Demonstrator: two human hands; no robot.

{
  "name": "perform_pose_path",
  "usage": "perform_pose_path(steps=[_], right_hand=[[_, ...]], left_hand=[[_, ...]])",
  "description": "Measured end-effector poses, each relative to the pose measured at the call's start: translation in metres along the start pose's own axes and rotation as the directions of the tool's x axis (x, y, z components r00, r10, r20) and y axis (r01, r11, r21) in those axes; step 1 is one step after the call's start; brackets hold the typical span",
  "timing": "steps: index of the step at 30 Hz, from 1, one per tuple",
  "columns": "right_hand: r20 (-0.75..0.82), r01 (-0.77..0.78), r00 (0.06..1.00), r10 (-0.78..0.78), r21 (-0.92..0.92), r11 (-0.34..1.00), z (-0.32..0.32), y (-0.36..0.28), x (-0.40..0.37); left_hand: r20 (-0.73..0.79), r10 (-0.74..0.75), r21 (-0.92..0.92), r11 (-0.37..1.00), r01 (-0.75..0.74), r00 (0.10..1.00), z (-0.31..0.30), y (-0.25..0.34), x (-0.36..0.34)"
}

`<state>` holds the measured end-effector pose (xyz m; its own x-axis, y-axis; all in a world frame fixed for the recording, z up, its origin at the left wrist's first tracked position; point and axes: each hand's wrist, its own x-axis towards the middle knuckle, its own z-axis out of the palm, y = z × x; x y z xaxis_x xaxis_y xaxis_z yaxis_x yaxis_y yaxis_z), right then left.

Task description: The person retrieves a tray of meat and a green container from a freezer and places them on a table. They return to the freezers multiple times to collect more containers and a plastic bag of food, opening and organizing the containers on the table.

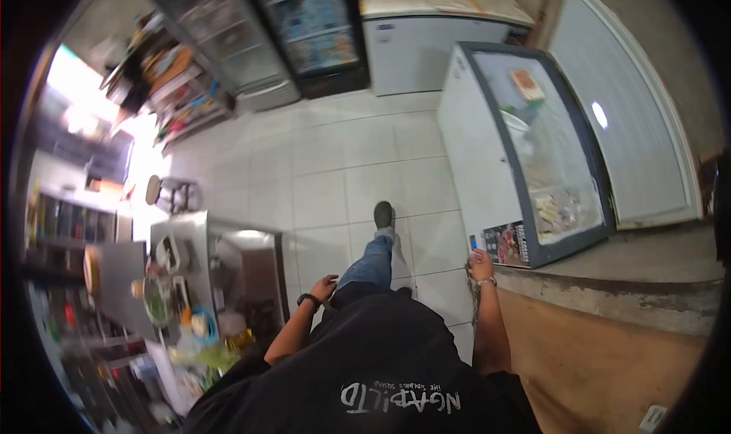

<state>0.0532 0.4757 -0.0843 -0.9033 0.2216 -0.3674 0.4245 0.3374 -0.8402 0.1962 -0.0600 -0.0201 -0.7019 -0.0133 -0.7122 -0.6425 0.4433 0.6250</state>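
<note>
My left hand (324, 288), with a dark watch on the wrist, hangs beside my hip with loosely bent fingers and nothing in it. Over on the right, my right hand (481, 265), wearing a bracelet, is out from my side with its fingers loosely apart. Its fingertips overlap the lower corner of a chest freezer (480, 152) in this view, right by a small blue-lit panel (474, 242). Through the freezer's glass top show a red-and-white pack (527, 85) and bagged goods (560, 209). My leg in jeans (371, 263) is stretched forward on the tiles.
Glass-door fridges (312, 30) and a white chest freezer (415, 53) line the far wall. To my left are a metal counter (199, 232) with bowls and vegetables, and a stool (173, 194). A brown board (594, 335) lies at lower right.
</note>
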Motion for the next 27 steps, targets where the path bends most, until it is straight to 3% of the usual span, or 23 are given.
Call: perform_pose_path(steps=[1, 2, 4, 6, 9, 11, 13, 16, 18, 19, 20, 22, 24, 26, 27], right_hand=[[-0.012, 0.031, 0.999, -0.034, -0.142, 0.989, 0.004, -0.018, 0.006], [-0.065, -0.003, 0.998, -0.006, -0.131, 0.991, 0.004, -0.020, 0.007], [0.093, -0.051, 0.992, 0.080, -0.278, 0.959, 0.010, -0.015, 0.013], [0.006, -0.262, 0.961, 0.277, -0.307, 0.915, 0.029, 0.001, 0.003], [0.187, -0.690, 0.711, 0.678, 0.003, 0.724, 0.058, 0.045, -0.038], [0.321, -0.785, 0.612, 0.723, 0.138, 0.604, 0.078, 0.019, -0.059], [0.413, -0.800, 0.599, 0.686, 0.287, 0.527, 0.098, -0.009, -0.053], [0.488, -0.750, 0.655, 0.577, 0.518, 0.412, 0.118, -0.035, -0.005], [0.515, -0.712, 0.685, 0.515, 0.624, 0.322, 0.117, -0.051, 0.036], [0.522, -0.700, 0.691, 0.500, 0.655, 0.284, 0.111, -0.062, 0.059], [0.485, -0.694, 0.692, 0.535, 0.651, 0.308, 0.081, -0.108, 0.082], [0.408, -0.686, 0.688, 0.600, 0.635, 0.354, 0.011, -0.238, 0.132], [0.198, -0.471, 0.828, 0.525, 0.754, 0.457, -0.024, -0.252, 0.197], [-0.051, -0.338, 0.824, 0.564, 0.755, 0.562, -0.059, -0.287, 0.279], [0.001, -0.220, 0.913, 0.408, 0.844, 0.489, -0.073, -0.255, 0.328]], left_hand=[[0.025, 0.033, -0.036, 0.999, -0.032, 0.999, -0.007, 0.012, 0.029], [0.073, 0.049, -0.003, 0.999, -0.049, 0.996, -0.011, 0.018, 0.052], [0.059, 0.144, 0.153, 0.977, -0.151, 0.988, -0.025, 0.018, 0.094], [0.112, 0.139, 0.279, 0.946, -0.165, 0.984, -0.050, 0.024, 0.131], [0.245, -0.016, 0.462, 0.881, -0.102, 0.969, -0.107, 0.048, 0.184], [0.308, -0.080, 0.570, 0.814, -0.117, 0.948, -0.150, 0.076, 0.227], [0.407, -0.027, 0.686, 0.669, -0.286, 0.913, -0.196, 0.108, 0.284], [0.614, 0.169, 0.736, 0.229, -0.637, 0.771, -0.261, 0.168, 0.391], [0.335, 0.201, 0.771, 0.503, -0.390, 0.921, -0.267, 0.269, 0.427], [0.231, 0.190, 0.704, 0.644, -0.299, 0.954, -0.263, 0.319, 0.451], [0.127, 0.160, 0.607, 0.768, -0.205, 0.979, -0.256, 0.366, 0.476], [0.056, 0.152, 0.542, 0.825, -0.158, 0.987, -0.230, 0.471, 0.509], [0.128, 0.282, 0.477, 0.823, -0.309, 0.951, -0.194, 0.565, 0.536], [0.107, 0.429, 0.334, 0.834, -0.439, 0.897, -0.146, 0.637, 0.575], [0.099, 0.480, 0.315, 0.816, -0.485, 0.872, -0.120, 0.667, 0.597]])
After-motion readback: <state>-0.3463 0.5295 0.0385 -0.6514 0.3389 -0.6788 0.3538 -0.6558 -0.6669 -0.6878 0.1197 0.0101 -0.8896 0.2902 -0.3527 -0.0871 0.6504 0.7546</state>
